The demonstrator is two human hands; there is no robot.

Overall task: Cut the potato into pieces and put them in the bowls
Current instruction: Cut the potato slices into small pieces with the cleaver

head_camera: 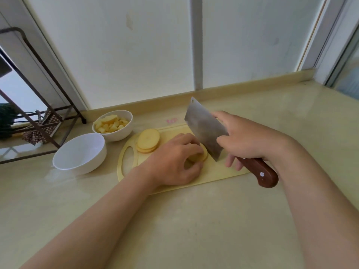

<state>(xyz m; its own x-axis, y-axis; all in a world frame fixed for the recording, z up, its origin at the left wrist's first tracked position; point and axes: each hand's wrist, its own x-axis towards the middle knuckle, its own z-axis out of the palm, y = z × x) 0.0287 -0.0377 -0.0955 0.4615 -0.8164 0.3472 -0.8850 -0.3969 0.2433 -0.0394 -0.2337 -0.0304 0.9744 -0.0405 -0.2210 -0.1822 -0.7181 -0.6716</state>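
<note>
We've got the left hand (174,158) at the middle of the board (213,171), fingers curled down over a small pile of potato slices (203,155) and holding it in place. The right hand (246,140) grips the cleaver (204,129) by its brown handle, fingers up against the blade, and the edge sits just beside that pile. Toward the board's far left end lies a second stack of slices (148,140). Just off the board's left end are two white bowls: the farther bowl (124,133) holds potato chunks, the nearer bowl (77,154) sits close beside it
</note>
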